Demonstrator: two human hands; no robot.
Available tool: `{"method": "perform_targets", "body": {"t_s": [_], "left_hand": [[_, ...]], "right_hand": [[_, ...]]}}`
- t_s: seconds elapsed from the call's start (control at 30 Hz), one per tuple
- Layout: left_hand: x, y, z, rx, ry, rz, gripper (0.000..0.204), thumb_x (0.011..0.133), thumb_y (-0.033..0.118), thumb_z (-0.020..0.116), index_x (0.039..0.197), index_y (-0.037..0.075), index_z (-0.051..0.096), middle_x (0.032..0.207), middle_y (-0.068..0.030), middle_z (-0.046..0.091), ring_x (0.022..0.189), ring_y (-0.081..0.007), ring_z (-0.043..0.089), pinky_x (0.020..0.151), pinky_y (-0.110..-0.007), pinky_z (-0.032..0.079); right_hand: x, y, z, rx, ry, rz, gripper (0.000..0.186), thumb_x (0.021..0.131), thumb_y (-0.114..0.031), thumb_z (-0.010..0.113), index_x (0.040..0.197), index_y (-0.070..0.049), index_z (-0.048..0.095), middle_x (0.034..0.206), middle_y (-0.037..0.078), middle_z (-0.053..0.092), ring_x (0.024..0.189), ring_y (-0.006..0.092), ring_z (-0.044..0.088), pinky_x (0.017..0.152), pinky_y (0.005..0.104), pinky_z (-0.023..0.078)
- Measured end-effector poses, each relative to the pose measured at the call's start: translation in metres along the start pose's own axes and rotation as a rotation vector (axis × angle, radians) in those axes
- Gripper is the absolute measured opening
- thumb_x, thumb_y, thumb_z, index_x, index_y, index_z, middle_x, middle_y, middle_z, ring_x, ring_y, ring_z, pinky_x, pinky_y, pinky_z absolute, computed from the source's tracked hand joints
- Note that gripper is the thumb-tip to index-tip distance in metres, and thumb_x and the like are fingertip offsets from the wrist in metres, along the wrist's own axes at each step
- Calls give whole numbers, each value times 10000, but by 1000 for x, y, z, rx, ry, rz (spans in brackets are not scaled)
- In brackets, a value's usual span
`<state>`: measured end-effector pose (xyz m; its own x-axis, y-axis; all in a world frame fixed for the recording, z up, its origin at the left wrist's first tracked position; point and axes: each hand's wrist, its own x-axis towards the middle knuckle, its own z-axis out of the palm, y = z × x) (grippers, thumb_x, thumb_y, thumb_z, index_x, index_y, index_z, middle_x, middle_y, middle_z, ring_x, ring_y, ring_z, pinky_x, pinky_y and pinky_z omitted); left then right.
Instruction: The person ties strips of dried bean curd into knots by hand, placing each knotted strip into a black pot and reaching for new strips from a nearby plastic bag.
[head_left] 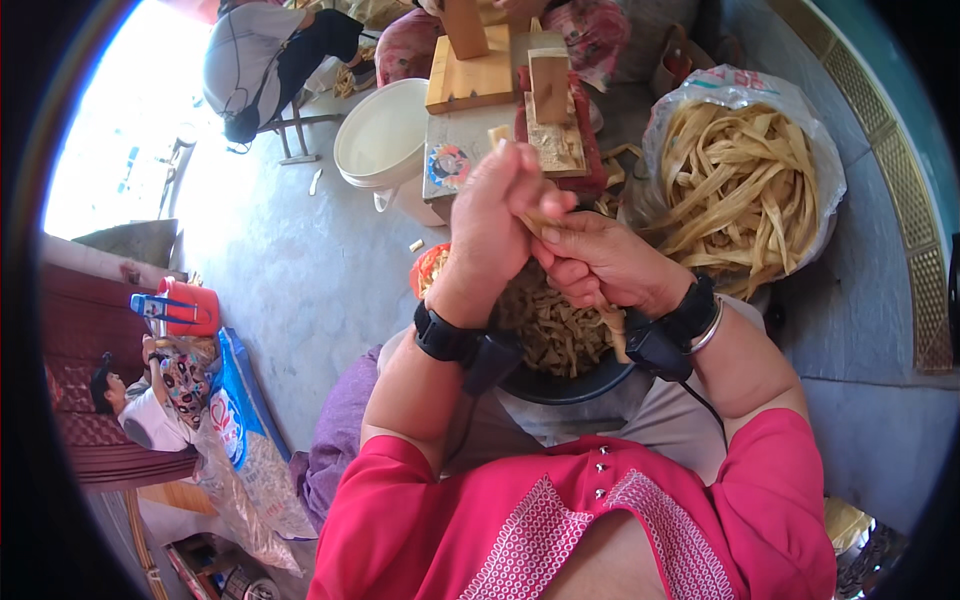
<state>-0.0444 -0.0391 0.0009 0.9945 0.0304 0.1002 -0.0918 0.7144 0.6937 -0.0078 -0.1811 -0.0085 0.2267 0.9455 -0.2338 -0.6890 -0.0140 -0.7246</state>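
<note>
My left hand [490, 220] and my right hand [600, 260] are together in front of me, both closed on a pale tan strip [535, 224]. One end of it pokes up above my left hand; a twisted length hangs below my right hand. Beneath my hands, a dark basin [536, 388] in my lap holds many short tan pieces [555, 340]. To the right, a plastic sack [820, 190] is full of long tan strips [740, 200].
A wooden block [470, 85] and smaller wooden pieces [550, 90] stand on a bench ahead, beside a white bucket [375, 140]. Co-workers [270, 70] [150, 405] sit at upper and lower left, another behind the bench. A red bucket [190, 305] and a blue sack [240, 400] are left.
</note>
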Motion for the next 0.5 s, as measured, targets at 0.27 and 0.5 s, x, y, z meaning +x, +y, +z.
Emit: {"method": "perform_targets", "body": {"t_s": [0.27, 0.5], "left_hand": [[-4, 15, -8, 412, 401, 492, 236, 943, 201, 431, 828, 18, 526, 522, 16, 368, 435, -73, 333, 470, -253, 381], [-5, -2, -19, 1366, -106, 891, 253, 810, 76, 574, 1029, -45, 616, 1007, -202, 625, 882, -316, 642, 739, -314, 508]], "right_hand": [[15, -3, -4, -61, 18, -148, 249, 934, -278, 480, 848, -53, 541, 576, -52, 389, 460, 46, 321, 434, 204, 297], [10, -8, -5, 191, 139, -316, 189, 893, -207, 536, 949, -33, 581, 602, -49, 427, 491, 33, 367, 458, 190, 311]]}}
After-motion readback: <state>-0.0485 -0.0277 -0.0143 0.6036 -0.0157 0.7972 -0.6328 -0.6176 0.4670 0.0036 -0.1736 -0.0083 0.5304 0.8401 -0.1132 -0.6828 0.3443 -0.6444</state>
